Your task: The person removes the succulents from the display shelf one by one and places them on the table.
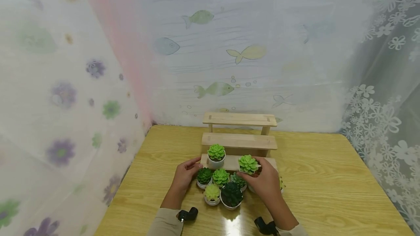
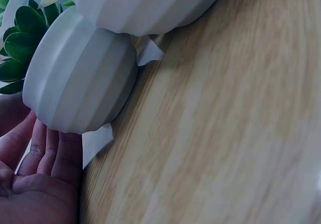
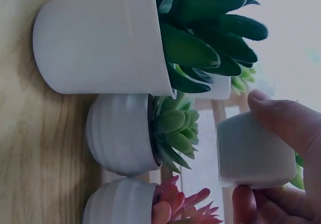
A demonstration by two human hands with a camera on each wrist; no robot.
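Note:
My right hand (image 1: 265, 181) grips a small potted succulent (image 1: 248, 164) with bright green leaves, over the right part of the wooden shelf's lowest tier (image 1: 231, 162). The right wrist view shows thumb and fingers around its smooth pale pot (image 3: 256, 151). Another bright green succulent (image 1: 216, 153) stands in a white pot on that tier's left part. My left hand (image 1: 184, 176) is at the tier's left end, its fingers extended, beside a dark green succulent (image 1: 204, 176). In the left wrist view the fingers (image 2: 65, 156) lie close by that plant's ribbed white pot (image 2: 83, 73).
Several potted succulents stand close together before the shelf, including a large dark green one (image 1: 231, 194) and a yellow-green one (image 1: 212, 192). A pink-red succulent (image 3: 178, 204) shows in the right wrist view. The shelf's upper tiers (image 1: 239, 119) rise behind, near the fish-print curtain (image 1: 210, 46).

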